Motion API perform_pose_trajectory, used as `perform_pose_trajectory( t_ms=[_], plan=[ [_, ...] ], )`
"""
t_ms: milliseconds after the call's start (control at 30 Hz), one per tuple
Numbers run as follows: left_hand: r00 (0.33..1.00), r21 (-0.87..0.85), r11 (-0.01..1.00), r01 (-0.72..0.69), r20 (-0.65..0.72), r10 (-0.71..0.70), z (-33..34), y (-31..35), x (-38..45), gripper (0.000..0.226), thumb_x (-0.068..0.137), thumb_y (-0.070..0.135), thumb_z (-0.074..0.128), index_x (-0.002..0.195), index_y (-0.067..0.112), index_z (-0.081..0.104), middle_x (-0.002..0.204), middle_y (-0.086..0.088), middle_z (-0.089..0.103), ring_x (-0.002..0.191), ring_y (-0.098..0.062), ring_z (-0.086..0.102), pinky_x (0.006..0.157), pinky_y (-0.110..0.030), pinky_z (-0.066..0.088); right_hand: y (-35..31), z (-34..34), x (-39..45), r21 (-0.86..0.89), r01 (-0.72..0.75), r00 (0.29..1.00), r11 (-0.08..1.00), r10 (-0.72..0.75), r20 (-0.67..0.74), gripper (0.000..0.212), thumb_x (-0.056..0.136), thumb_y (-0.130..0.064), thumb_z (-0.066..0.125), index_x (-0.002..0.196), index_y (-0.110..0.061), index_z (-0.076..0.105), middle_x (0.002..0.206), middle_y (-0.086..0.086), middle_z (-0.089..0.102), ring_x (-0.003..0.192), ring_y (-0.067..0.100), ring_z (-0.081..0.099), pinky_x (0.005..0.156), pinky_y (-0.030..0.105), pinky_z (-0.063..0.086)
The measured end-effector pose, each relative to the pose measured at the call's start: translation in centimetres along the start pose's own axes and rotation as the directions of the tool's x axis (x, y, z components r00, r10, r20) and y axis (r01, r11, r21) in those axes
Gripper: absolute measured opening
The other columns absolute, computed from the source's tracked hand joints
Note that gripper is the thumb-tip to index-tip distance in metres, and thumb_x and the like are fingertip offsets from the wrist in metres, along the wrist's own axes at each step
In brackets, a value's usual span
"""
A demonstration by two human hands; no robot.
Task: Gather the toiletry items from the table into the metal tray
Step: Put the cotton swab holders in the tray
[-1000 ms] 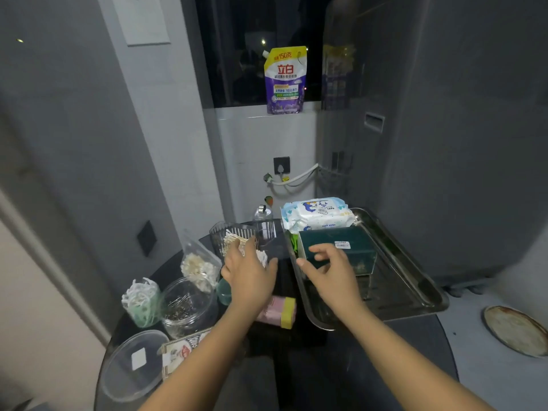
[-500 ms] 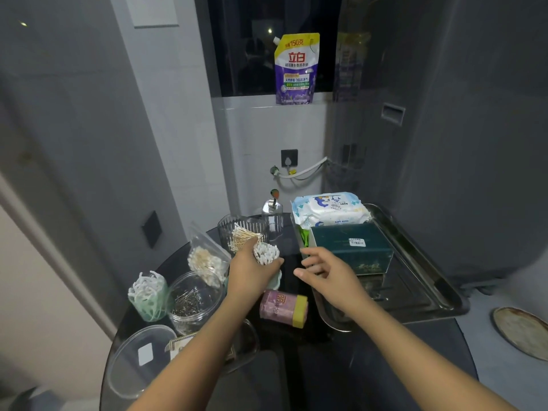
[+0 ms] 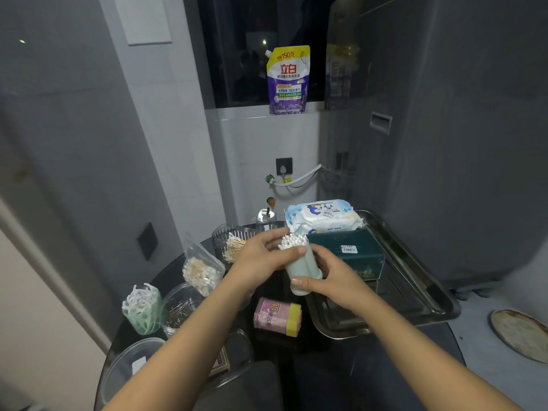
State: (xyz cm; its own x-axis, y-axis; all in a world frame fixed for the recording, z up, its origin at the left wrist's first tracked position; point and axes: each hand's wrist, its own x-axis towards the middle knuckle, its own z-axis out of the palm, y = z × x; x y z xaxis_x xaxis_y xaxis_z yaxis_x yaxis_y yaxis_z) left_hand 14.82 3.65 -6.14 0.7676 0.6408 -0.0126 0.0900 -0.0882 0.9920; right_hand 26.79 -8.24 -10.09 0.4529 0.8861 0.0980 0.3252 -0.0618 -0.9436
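Observation:
Both hands hold a pale green cup of white cotton swabs (image 3: pixel 301 264) above the left edge of the metal tray (image 3: pixel 421 295). My left hand (image 3: pixel 261 256) grips its top from the left, and my right hand (image 3: pixel 335 280) wraps its lower part. Inside the tray sit a dark green tissue box (image 3: pixel 353 253) and a pack of baby wipes (image 3: pixel 323 216). A pink and yellow container (image 3: pixel 277 317) lies on its side on the black table (image 3: pixel 385 351), just left of the tray.
Left on the table stand a cup of floss picks (image 3: pixel 142 307), a clear jar of pins (image 3: pixel 181 307), a bag of swabs (image 3: pixel 201 269), a clear holder of wooden swabs (image 3: pixel 234 241) and a clear lid (image 3: pixel 127 366). A detergent pouch (image 3: pixel 287 81) stands on the sill.
My left hand lifted the cotton swab cup off the table and carried it right. My right hand left the tissue box and closed on the cup's lower part.

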Motion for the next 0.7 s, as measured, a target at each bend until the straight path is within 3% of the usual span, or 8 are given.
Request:
perform_pose_trajectory(
  t_ms=[200,267,367,500,600,700],
  plan=[
    [1.000,-0.071,0.997,0.004,0.017,-0.003,0.2,0.2,0.9,0.037,0.084,0.028,0.066,0.118,0.015,0.061,0.110,-0.003,0.069,0.096,-0.011,0.068,0.078,-0.022,0.056,-0.2,-0.2,0.2,-0.073,-0.020,0.986,0.997,0.008,-0.167,0.068,0.062,-0.035,0.083,0.120,-0.033,0.049,0.117,-0.011,0.059,0.109,0.009,0.056,0.092,0.029,0.048],
    [0.999,-0.067,0.998,-0.015,-0.045,0.012,0.2,0.3,1.8,0.025,0.088,0.031,0.062,0.108,0.016,0.065,0.099,0.002,0.071,0.085,-0.005,0.069,0.066,-0.015,0.055,-0.7,-0.2,0.2,-0.091,-0.022,0.970,0.996,-0.001,-0.245,0.071,0.063,-0.036,0.083,0.124,-0.029,0.048,0.116,-0.012,0.057,0.107,0.007,0.054,0.085,0.023,0.047],
    [0.980,0.045,0.998,-0.039,-0.192,0.047,-0.1,0.4,4.3,0.023,0.089,0.035,0.059,0.101,0.017,0.067,0.091,0.001,0.068,0.083,-0.012,0.063,0.069,-0.020,0.052,-1.5,-0.6,0.3,-0.082,-0.007,0.941,0.997,-0.021,-0.337,0.071,0.064,-0.034,0.082,0.126,-0.027,0.047,0.114,-0.013,0.055,0.104,0.007,0.053,0.077,0.017,0.044],
    [0.932,0.231,0.973,-0.026,-0.347,0.108,-0.5,-0.4,8.7,0.030,0.090,0.031,0.058,0.113,0.013,0.063,0.099,-0.001,0.065,0.075,-0.005,0.057,0.060,-0.019,0.043,-2.1,-1.3,0.8,-0.104,0.011,0.915,0.994,-0.052,-0.399,0.072,0.066,-0.033,0.081,0.129,-0.027,0.045,0.114,-0.015,0.049,0.102,0.005,0.049,0.075,0.016,0.042],
    [0.906,0.432,0.901,0.042,-0.397,0.148,-0.9,-1.7,11.7,0.037,0.087,0.034,0.060,0.120,0.018,0.061,0.120,-0.006,0.063,0.098,-0.020,0.061,0.084,-0.034,0.051,-2.1,-1.5,1.3,-0.142,-0.001,0.899,0.990,-0.062,-0.434,0.075,0.065,-0.034,0.081,0.130,-0.028,0.043,0.120,-0.012,0.049,0.105,0.007,0.047,0.083,0.024,0.046],
    [0.901,0.618,0.775,0.136,-0.402,0.163,-0.9,-2.7,13.7,0.048,0.084,0.039,0.060,0.129,0.024,0.055,0.133,-0.012,0.053,0.123,-0.030,0.048,0.103,-0.048,0.040,-1.9,-1.7,2.0,-0.168,-0.009,0.888,0.986,-0.069,-0.455,0.079,0.064,-0.034,0.082,0.132,-0.027,0.043,0.127,-0.006,0.048,0.109,0.009,0.047,0.091,0.030,0.048]
  ],
)
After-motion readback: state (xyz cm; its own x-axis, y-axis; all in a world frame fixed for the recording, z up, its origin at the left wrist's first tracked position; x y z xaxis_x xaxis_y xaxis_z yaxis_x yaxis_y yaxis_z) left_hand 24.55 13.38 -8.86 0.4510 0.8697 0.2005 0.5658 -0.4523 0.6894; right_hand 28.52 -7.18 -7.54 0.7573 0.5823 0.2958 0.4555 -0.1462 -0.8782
